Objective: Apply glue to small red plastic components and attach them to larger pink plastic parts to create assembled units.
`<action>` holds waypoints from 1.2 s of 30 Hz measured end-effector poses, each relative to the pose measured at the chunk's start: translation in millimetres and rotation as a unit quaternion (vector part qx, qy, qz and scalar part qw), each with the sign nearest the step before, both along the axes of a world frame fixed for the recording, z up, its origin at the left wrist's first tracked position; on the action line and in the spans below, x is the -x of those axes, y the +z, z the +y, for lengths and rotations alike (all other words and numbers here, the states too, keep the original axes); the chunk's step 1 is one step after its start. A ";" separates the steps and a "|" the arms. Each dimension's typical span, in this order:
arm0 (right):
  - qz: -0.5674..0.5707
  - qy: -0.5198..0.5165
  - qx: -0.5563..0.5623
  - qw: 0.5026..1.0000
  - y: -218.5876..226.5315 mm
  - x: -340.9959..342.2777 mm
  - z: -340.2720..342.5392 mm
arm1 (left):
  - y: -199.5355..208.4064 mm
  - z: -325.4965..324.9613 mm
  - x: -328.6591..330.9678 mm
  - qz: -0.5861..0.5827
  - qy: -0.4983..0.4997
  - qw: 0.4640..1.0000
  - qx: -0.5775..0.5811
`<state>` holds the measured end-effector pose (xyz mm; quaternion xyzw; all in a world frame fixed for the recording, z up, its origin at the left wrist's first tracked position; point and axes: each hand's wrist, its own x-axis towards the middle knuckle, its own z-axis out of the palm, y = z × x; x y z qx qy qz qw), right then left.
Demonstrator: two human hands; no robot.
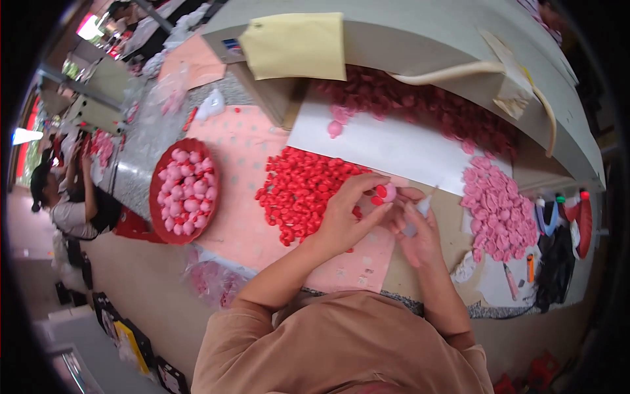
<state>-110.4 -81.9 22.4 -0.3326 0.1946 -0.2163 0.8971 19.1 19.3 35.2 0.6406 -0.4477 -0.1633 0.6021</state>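
Between the thumb and index finger of my left hand [348,213] is a small pink ball with red parts [390,192]. My right hand [420,233] is close beside it, its fingers curled round a small pale squeeze bottle [422,207] with a thin tip pointing up and away. A heap of small glossy red pieces [302,187] spreads on the pink dotted cloth [239,167], just left of and partly under my left hand. To the left, a red basket [155,197] is filled with pink balls bearing red parts.
Flat pink pieces [495,213] are piled at the right, near a pink-handled tool [510,282] and an orange cutter [530,268]. More pink pieces [420,102] lie under the grey shelf [420,36], which overhangs the far side. Another person [82,203] works at far left.
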 end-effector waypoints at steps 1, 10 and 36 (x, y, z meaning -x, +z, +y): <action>0.016 -0.019 0.000 1.000 3.9 0.8 -1.4 | 4.2 1.7 -4.0 0.003 0.013 1.000 0.008; -0.012 -0.032 -0.001 0.999 -1.4 7.3 -5.1 | 10.7 137.7 -117.0 -0.306 0.423 0.835 -0.173; -0.042 -0.119 -0.067 0.990 5.8 14.3 -16.2 | 119.4 15.8 89.6 -0.108 -0.544 0.795 0.247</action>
